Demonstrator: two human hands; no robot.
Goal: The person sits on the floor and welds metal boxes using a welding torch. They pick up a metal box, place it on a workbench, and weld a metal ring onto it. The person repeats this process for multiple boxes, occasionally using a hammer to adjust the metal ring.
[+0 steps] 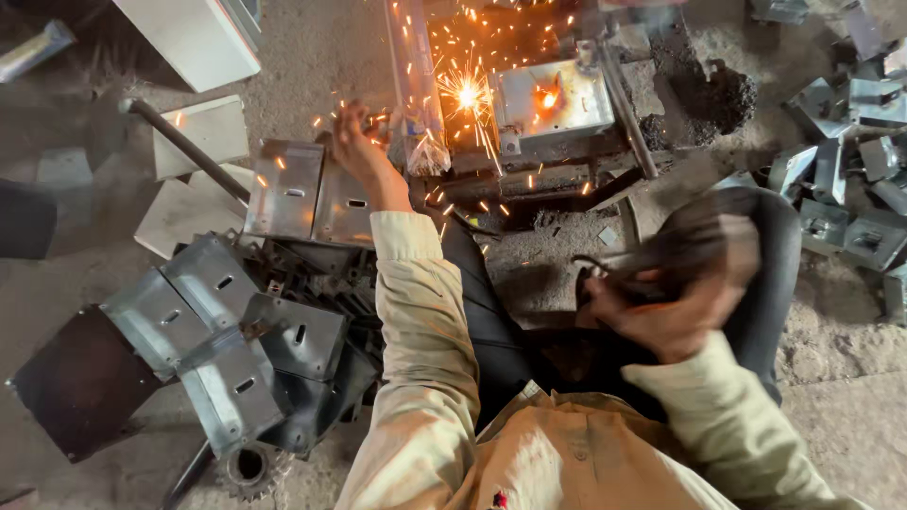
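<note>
From the head view I see my left hand (354, 142) stretched out ahead, at the edge of a spray of sparks (468, 94), its fingers curled over the top edge of a grey sheet-metal plate (345, 203) that stands beside another slotted plate (283, 189) — the grip looks closed on that edge, though the fingertips are partly lost in the glare. The sparks burst from a bright point just right of a long shiny metal channel (416, 85), and a second glow sits on the small metal box (556, 99) next to it, both resting on a dark steel frame (567, 170) on the dusty floor (850, 397). My right hand (661, 312) is drawn back near my knee and blurred; it is wrapped around something dark — I cannot tell what, nor how tightly the fingers close. To my left lies a heap of folded grey brackets with slots (227, 340), and a dark rod (184, 146) leans across pale flat sheets (203, 132). Below the heap a toothed sprocket (250, 465) shows. At the far right, more small metal brackets (850, 189) are scattered over the ground.
</note>
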